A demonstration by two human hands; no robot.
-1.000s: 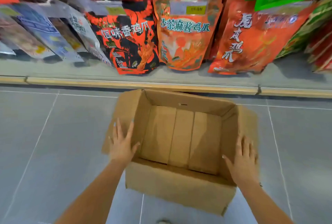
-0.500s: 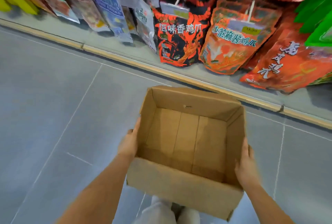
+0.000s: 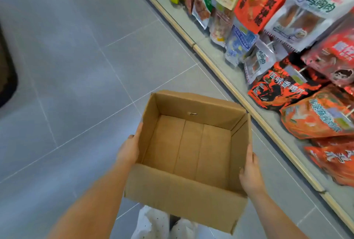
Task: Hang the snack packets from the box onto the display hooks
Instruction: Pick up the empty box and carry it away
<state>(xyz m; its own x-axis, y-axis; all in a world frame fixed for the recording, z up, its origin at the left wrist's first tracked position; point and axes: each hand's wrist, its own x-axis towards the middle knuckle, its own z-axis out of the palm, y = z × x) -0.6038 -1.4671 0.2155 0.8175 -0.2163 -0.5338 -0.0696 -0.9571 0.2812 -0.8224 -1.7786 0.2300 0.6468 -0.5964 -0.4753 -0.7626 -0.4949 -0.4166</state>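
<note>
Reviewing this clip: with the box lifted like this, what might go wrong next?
The cardboard box looks empty, so nothing seems left to hang. It is held only by the left hand and right hand pressing its side walls, so it might slip. Hanging packets crowd its right side and may get knocked.

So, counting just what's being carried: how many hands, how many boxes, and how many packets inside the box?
Hands: 2, the left hand and the right hand, one on each side of the box
Cardboard box: 1
Snack packets inside the box: 0
Total: 3
</note>
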